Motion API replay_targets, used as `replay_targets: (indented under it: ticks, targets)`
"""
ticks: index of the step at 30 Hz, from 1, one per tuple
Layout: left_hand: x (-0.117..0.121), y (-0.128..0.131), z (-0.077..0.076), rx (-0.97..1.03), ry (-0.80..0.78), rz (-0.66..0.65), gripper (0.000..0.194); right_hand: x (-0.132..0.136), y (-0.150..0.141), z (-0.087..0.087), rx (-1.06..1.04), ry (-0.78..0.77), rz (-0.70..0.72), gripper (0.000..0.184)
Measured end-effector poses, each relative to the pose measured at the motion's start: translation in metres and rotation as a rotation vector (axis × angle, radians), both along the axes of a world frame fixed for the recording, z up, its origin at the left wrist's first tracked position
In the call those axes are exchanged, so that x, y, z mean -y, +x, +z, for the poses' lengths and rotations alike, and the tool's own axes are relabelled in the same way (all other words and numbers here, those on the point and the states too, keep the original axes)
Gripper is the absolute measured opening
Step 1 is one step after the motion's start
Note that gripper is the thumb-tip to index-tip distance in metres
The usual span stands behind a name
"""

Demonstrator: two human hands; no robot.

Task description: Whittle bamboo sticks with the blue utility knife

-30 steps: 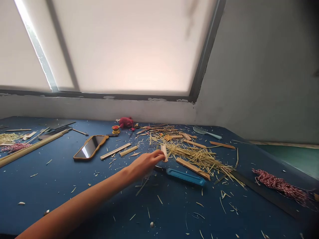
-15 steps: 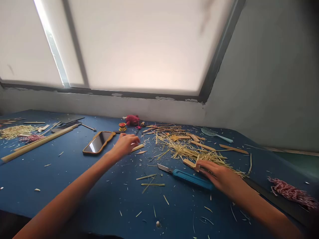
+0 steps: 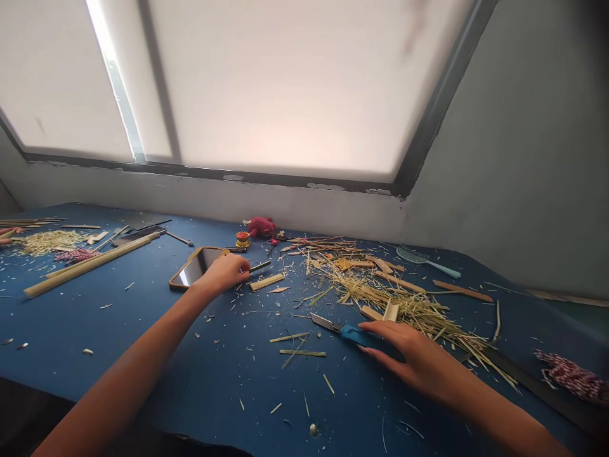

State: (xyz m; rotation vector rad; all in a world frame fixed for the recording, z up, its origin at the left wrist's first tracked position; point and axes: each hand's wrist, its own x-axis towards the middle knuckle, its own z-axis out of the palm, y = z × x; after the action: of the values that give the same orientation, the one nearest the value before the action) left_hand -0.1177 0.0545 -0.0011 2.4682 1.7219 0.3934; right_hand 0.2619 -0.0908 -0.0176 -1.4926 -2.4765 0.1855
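Observation:
My left hand is closed in a pinch on one end of a bamboo strip, beside the phone. A short split bamboo piece lies on the table just right of that hand. My right hand has its thumb and fingers on either side of the blue handle of a utility knife. The knife's blade is out and points left. Right behind these fingers, a pale bamboo piece leans at the edge of a heap of bamboo shavings.
A phone in a wavy case lies left of centre. Long bamboo poles are further left, near another person's hand. A hairbrush, a red plush toy and red-and-white cord lie about the blue table.
My left hand let go of the pale bamboo piece, moved left and picked up a strip. My right hand came in, held that piece, released it by the heap and took the knife.

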Motion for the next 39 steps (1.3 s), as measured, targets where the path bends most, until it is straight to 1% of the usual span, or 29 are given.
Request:
replay_targets:
  ticks: [2,4,6,8,10,11,14,16,18,20,22,23,25,27,29,31,35,39]
  targets:
    - [0.001,0.001,0.003,0.198,0.009,-0.049,0.024,-0.001,0.000,-0.005,-0.009,0.018,0.014,0.042]
    - [0.005,0.006,0.008,0.443,-0.030,-0.113,0.027,-0.004,0.001,-0.010,-0.020,0.054,0.020,0.040]
    - [0.012,0.016,0.012,0.690,-0.141,-0.211,0.031,-0.006,0.003,-0.015,-0.016,0.091,0.021,0.039]
    - [0.022,0.031,0.014,0.887,-0.305,-0.334,0.033,-0.006,0.003,-0.019,-0.002,0.126,0.024,0.040]
    - [0.033,0.046,0.013,1.004,-0.441,-0.419,0.032,-0.006,0.003,-0.021,-0.003,0.164,0.031,0.039]
    - [0.038,0.054,0.011,1.039,-0.484,-0.446,0.031,-0.006,0.003,-0.021,-0.014,0.187,0.036,0.039]
    - [0.054,0.073,0.003,1.090,-0.555,-0.521,0.029,-0.002,0.004,-0.016,-0.082,0.261,0.038,0.037]
    - [0.064,0.082,-0.001,1.099,-0.581,-0.553,0.028,0.003,0.004,-0.006,-0.150,0.316,0.025,0.037]
    - [0.074,0.090,-0.003,1.083,-0.597,-0.566,0.028,0.011,0.003,0.008,-0.227,0.344,-0.031,0.036]
    - [0.083,0.095,-0.004,1.049,-0.598,-0.572,0.028,0.021,-0.001,0.024,-0.302,0.336,-0.119,0.038]
    - [0.089,0.098,-0.005,1.016,-0.592,-0.577,0.029,0.032,-0.007,0.041,-0.342,0.328,-0.192,0.042]
    - [0.091,0.099,-0.005,1.005,-0.589,-0.574,0.029,0.036,-0.011,0.049,-0.343,0.346,-0.199,0.044]
    - [0.093,0.101,-0.006,1.000,-0.577,-0.563,0.029,0.042,-0.019,0.062,-0.312,0.414,-0.154,0.045]
    - [0.095,0.102,-0.006,1.009,-0.566,-0.551,0.029,0.045,-0.025,0.071,-0.261,0.476,-0.051,0.045]
    - [0.096,0.103,-0.005,1.027,-0.568,-0.557,0.029,0.044,-0.028,0.075,-0.212,0.492,0.055,0.046]
    - [0.098,0.104,-0.005,1.035,-0.592,-0.576,0.029,0.042,-0.029,0.077,-0.173,0.488,0.106,0.045]
    - [0.105,0.107,-0.008,1.056,-0.654,-0.600,0.030,0.042,-0.029,0.080,-0.136,0.499,0.085,0.043]
    - [0.112,0.110,-0.010,1.126,-0.781,-0.594,0.030,0.050,-0.028,0.080,-0.152,0.505,0.074,0.048]
